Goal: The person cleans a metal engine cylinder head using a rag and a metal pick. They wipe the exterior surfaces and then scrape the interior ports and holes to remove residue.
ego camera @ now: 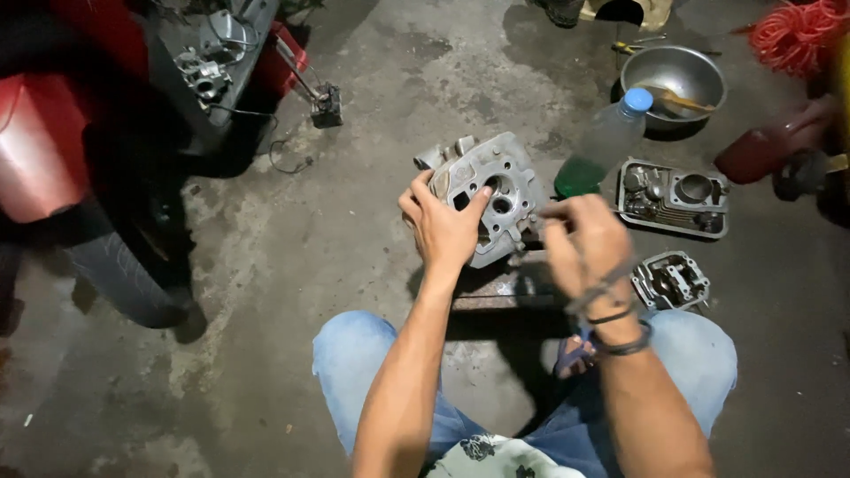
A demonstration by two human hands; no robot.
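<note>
The left hand (443, 228) grips the cylinder head (492, 190) by its left edge, while the blurred right hand (586, 243), its grip unclear, hovers just right of it.

A motorcycle repair workshop: stained concrete floor (354, 265), a red motorcycle (53, 133) parked close, engine parts (673, 196) and a metal bowl (673, 75) scattered about.

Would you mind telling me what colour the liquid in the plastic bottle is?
Green liquid, low in the clear plastic bottle; head view.
</note>
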